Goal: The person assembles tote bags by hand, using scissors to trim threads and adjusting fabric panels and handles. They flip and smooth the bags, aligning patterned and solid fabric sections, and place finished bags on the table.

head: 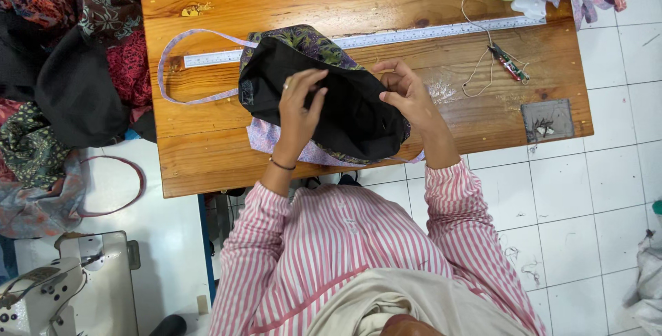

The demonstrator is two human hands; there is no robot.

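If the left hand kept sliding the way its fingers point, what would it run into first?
The left hand points up and away across the black bag lining. Beyond the bag's patterned edge, it would likely meet the long ruler first, though height is unclear.

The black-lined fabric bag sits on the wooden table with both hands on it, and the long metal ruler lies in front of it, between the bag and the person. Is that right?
Not quite. In the head view the ruler lies behind the bag, on the table's far side. Left hand and right hand are on it.
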